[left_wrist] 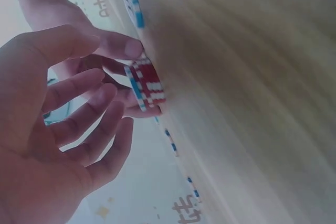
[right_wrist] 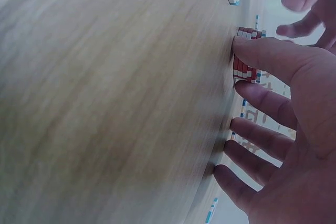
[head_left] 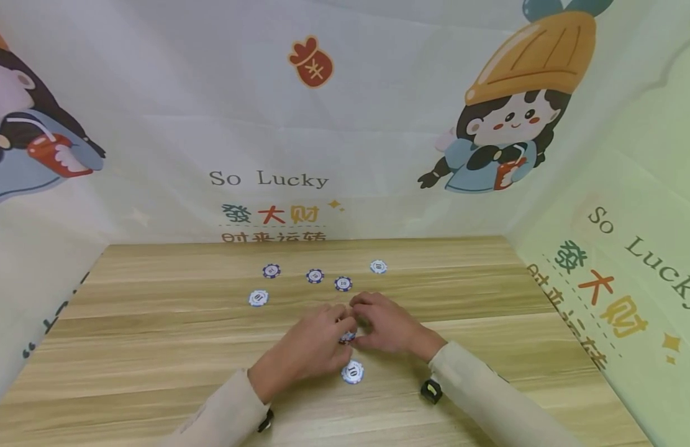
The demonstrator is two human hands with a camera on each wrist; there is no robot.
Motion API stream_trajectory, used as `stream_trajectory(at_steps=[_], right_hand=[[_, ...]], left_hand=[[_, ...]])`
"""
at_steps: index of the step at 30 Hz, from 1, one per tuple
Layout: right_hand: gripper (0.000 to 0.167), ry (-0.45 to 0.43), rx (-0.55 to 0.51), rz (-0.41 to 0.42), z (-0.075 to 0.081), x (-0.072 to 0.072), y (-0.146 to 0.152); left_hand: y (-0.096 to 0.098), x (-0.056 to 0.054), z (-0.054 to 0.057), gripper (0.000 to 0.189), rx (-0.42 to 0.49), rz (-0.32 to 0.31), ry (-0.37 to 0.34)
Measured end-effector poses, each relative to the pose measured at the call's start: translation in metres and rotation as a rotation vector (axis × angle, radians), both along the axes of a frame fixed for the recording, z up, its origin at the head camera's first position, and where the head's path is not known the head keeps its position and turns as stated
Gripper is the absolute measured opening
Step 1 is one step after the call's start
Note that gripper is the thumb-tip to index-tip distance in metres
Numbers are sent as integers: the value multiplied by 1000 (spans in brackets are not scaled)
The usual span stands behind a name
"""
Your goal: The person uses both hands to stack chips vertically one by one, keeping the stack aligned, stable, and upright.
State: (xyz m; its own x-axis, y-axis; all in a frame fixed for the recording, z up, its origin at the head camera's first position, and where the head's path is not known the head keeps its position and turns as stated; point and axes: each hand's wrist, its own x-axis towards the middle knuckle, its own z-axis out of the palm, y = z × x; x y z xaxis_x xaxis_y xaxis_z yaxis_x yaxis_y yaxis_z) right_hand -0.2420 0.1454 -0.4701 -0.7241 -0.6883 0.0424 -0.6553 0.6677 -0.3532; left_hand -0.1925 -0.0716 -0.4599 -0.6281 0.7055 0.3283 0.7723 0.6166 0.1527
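Note:
A short stack of poker chips (head_left: pixel 347 336), mostly red and white with a light-blue-edged one on top, stands on the wooden table between the hands. My right hand (head_left: pixel 386 323) holds its sides, thumb against one side and index finger at the opposite one in the right wrist view (right_wrist: pixel 245 69). My left hand (head_left: pixel 313 344) hovers close by; in the left wrist view its fingers (left_wrist: pixel 107 124) are loosely bent, apart from the stack, with nothing in them. Nearer me lies a single light-blue-and-white chip (head_left: pixel 353 372) marked 10.
Beyond the hands lie dark-blue-edged chips (head_left: pixel 315 276) and light-blue-edged chips (head_left: pixel 258 298), spread flat; one light-blue chip (head_left: pixel 379 266) is at the back right. A printed cloth (head_left: pixel 378 136) walls the table's back and sides. Small black devices (head_left: pixel 431 391) sit by both wrists.

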Motion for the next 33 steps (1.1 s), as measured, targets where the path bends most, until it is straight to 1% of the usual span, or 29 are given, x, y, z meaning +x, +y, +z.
stream_trajectory(at_steps=[4, 8, 10, 14, 17, 18, 26, 30, 33], right_hand=[[39, -8, -13, 0, 1, 1, 1], [35, -12, -25, 6, 2, 2, 1], [34, -7, -26, 12, 2, 2, 2], [34, 15, -21, 25, 2, 1, 2], [37, 15, -21, 31, 2, 1, 2], [38, 12, -22, 32, 1, 1, 2], [39, -4, -18, 23, 1, 0, 2], [38, 2, -17, 30, 1, 0, 2], [36, 7, -17, 34, 1, 0, 2]], left_hand=[[2, 9, 4, 26, -74, -8, -12], [7, 18, 8, 34, -127, -23, -43], [9, 21, 10, 31, -141, -38, -62], [12, 28, 13, 20, -164, -55, -130], [14, 31, 12, 20, -179, -56, -171], [15, 32, 11, 21, -183, -57, -175], [18, 33, 6, 19, -194, -94, -148], [19, 33, 5, 18, -203, -94, -140], [20, 33, 5, 16, -202, -98, -121]])
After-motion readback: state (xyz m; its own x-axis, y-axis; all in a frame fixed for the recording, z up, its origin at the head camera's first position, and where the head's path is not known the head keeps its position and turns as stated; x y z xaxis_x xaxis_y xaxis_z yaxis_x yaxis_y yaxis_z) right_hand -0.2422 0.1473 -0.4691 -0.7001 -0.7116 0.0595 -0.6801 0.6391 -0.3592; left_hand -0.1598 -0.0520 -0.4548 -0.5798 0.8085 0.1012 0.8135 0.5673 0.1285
